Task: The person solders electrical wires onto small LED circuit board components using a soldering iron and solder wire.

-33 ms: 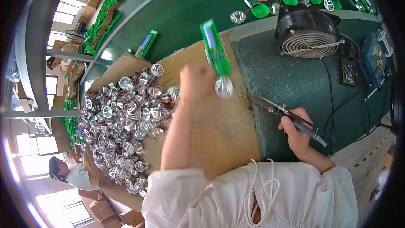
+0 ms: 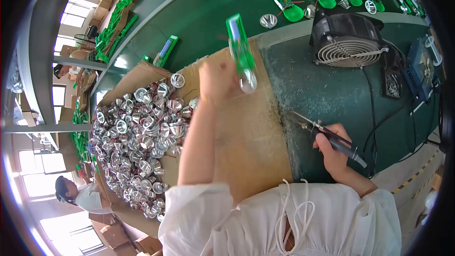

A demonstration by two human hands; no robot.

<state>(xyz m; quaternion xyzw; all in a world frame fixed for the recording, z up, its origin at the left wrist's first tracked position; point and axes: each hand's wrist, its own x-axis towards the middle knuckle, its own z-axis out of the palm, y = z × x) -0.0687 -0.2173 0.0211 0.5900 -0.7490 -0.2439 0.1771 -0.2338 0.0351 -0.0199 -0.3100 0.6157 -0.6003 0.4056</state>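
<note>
Green circuit board with a silver reflector cup at its lower end, held up above the brown cardboard sheet, slightly blurred, tilted with its top toward the far edge of the bench. Clamped at its lower part by the left hand, fingers curled together around it, arm in a white sleeve rising from the lower edge. Soldering iron gripped in the right hand, fingers wrapped shut on its dark handle, metal tip pointing left toward the edge of the cardboard sheet, well apart from the board. Just left of the raised arm, an open cardboard box heaped with shiny silver reflector cups, some trailing thin wires. Beyond the iron, on the dark green bench top, a black fan with a round wire grille, black cables running past it toward the right. Farther back, on a brighter green surface, a row of more green boards laid side by side, with loose reflector cups between them. At the lower left, another person in a white top, seated near stacked cardboard cartons, well apart from the bench.
</note>
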